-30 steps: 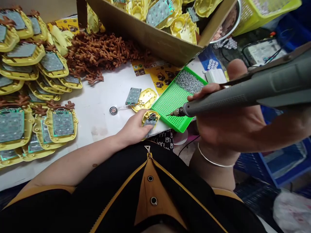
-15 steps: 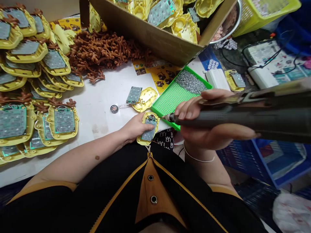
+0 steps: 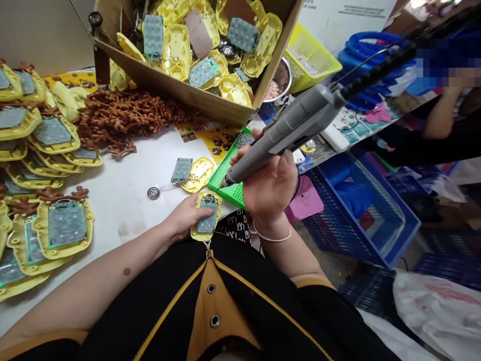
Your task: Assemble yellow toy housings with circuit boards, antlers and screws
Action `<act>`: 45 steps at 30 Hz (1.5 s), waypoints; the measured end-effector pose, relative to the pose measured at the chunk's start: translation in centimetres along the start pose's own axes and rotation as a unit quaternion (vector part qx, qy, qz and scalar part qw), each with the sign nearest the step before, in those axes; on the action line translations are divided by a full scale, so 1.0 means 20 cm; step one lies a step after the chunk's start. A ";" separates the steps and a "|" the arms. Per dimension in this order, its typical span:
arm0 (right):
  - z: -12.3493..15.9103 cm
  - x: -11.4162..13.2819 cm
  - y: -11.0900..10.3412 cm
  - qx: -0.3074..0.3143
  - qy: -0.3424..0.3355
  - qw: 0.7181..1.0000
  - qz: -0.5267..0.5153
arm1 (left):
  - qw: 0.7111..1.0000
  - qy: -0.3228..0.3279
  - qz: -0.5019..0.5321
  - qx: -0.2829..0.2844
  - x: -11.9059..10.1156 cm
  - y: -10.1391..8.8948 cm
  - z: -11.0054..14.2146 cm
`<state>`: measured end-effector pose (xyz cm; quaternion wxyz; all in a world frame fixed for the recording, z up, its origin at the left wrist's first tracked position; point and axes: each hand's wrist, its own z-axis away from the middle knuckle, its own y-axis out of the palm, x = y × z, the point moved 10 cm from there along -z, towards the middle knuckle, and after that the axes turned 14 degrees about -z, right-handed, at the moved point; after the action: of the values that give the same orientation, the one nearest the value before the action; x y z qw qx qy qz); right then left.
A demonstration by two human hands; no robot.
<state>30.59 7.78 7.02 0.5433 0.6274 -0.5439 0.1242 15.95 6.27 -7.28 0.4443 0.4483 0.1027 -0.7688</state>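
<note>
While left hand (image 3: 182, 216), fingers closed, held one yellow shell (image 3: 199, 235) at the desk's (image 3: 131, 205) near edge, long axis near-to-far, right hand (image 3: 269, 186), fingers wrapped, held one grey screwdriver (image 3: 280, 134), bit (image 3: 219, 187) beside shell's far end.

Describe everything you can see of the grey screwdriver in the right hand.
The grey screwdriver has a long, thick body, apparently plastic, with a finely ribbed front grip, a pale patch on its side and a narrow metallic-looking nose holding a thin dark bit. A thick black cord leaves its rear. The right hand holds it by the front half, slanted, nose low. The bit points toward the yellow shell in the left hand; whether they touch is unclear.
</note>
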 end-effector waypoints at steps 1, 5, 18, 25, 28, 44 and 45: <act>0.00 0.00 -0.01 -0.002 -0.001 1.000 0.005 | 1.000 0.000 -0.001 -0.001 0.00 0.00 0.00; -0.01 -0.03 -0.01 -0.001 0.040 0.999 0.013 | 1.000 0.007 -0.010 -0.008 -0.01 -0.01 0.01; 0.09 0.07 0.13 0.075 -0.051 0.995 0.034 | 1.000 0.005 0.001 -0.011 0.02 0.00 -0.01; 0.17 0.02 0.18 0.114 -0.057 0.990 0.057 | 1.000 0.022 0.011 0.003 0.02 0.01 -0.02; 0.16 0.00 0.18 0.116 -0.067 0.990 0.042 | 1.000 0.017 0.005 0.004 0.03 0.01 -0.01; 0.15 -0.02 0.19 0.105 -0.058 0.992 0.028 | 1.000 0.009 0.021 0.021 0.03 0.03 -0.02; 0.16 -0.02 0.20 0.118 -0.062 0.991 0.017 | 1.000 0.008 0.018 0.020 0.03 0.03 -0.02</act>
<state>25.88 6.18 7.69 0.4286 0.6841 -0.5687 0.1577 16.46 5.79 -7.88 0.4481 0.4647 0.0830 -0.7592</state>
